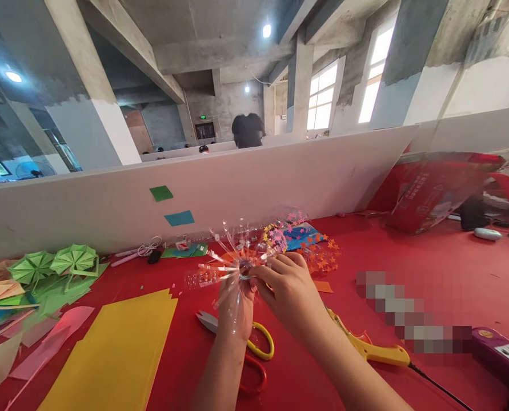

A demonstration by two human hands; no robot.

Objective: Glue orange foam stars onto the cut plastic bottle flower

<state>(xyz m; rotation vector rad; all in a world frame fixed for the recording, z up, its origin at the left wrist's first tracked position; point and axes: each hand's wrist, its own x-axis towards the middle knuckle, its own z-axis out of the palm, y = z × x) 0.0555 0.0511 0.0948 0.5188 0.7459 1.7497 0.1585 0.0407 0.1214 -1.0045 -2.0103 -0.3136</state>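
A clear plastic bottle, its wall cut into thin strips that fan outward, is held up over the red table. Wrapped around it from below is my left hand, fingers closed and partly hidden behind the plastic. My right hand pinches at the round middle of the bottle with thumb and forefinger. Scissors with one yellow and one red handle lie under my left forearm, blades pointing to the upper left. To the right of my right forearm rests a yellow glue gun with a black cord.
Yellow paper sheets lie at the left, beside folded green paper umbrellas and pink paper strips. Clear plastic with orange stars sits behind my hands. A white partition borders the table; a red bag stands right.
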